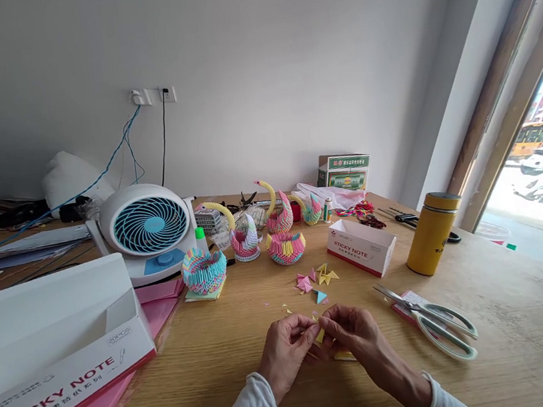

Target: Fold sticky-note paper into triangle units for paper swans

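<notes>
My left hand (291, 343) and my right hand (348, 329) meet at the front middle of the table. Between their pinched fingertips is a small piece of yellow paper (320, 335), mostly covered by the fingers. Some more yellow paper (344, 356) lies on the table below my right hand. Just beyond the hands are a blue folded paper triangle (320, 296), several pink folded triangles (305, 282) and several yellow folded triangles (326, 274). Large scissors (434, 319) with pale handles lie to the right, blades pointing away to the left.
Behind stand paper swans (245, 241), a pink and yellow paper bowl (286, 248) and a blue-pink one (204, 271). A fan (146, 224) and big sticky note box (64, 381) occupy the left. A smaller box (361, 248) and yellow flask (430, 235) stand right.
</notes>
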{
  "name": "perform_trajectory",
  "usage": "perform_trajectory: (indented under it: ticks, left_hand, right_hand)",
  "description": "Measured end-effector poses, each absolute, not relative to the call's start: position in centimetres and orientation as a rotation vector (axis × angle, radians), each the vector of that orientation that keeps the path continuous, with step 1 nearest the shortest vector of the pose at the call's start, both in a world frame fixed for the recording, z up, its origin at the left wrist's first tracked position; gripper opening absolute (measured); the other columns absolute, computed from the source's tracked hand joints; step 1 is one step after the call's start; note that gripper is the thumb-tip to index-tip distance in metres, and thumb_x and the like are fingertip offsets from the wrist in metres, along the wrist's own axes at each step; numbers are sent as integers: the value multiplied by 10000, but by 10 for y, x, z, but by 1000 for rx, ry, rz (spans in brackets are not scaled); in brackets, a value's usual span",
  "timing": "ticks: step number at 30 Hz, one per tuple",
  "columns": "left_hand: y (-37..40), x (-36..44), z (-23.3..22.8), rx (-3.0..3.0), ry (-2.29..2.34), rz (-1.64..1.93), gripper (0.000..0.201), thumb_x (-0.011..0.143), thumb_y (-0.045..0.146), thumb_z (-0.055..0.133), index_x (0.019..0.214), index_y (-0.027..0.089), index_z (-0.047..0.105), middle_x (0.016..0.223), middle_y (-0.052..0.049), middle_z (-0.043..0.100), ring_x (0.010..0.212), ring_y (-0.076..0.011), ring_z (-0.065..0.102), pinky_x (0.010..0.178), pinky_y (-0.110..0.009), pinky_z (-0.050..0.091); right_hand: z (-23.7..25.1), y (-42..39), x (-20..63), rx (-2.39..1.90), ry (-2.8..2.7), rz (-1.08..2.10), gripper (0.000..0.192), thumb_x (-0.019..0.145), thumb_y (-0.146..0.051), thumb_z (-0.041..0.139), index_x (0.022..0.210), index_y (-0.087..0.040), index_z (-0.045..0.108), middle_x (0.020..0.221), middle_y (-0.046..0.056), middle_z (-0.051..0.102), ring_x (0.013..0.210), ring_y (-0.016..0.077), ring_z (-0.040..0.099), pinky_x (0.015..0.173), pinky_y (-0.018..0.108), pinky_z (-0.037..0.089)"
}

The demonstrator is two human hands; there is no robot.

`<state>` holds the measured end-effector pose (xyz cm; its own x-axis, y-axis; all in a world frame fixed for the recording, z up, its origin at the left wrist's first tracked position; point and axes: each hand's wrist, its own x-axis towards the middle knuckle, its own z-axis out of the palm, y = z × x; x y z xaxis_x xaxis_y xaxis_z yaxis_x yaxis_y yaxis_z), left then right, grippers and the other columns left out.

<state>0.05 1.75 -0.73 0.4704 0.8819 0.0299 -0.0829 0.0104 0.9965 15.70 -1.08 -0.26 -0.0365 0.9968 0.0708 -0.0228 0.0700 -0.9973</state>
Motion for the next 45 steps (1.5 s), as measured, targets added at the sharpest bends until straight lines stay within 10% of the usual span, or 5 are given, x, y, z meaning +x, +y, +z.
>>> perform_trajectory:
  ticks: [45]
  left_hand:
    - [15,3,-6,1106,749,929,414,624,418,813,841,112,639,640,-9,664,522,-135,639,480,-229,511]
  right_hand:
    - [-8,-11,153,-1138,-1230,1023,449,699,-595,706,745,-156,620,543,-11,588,455,126,534,452,237,428]
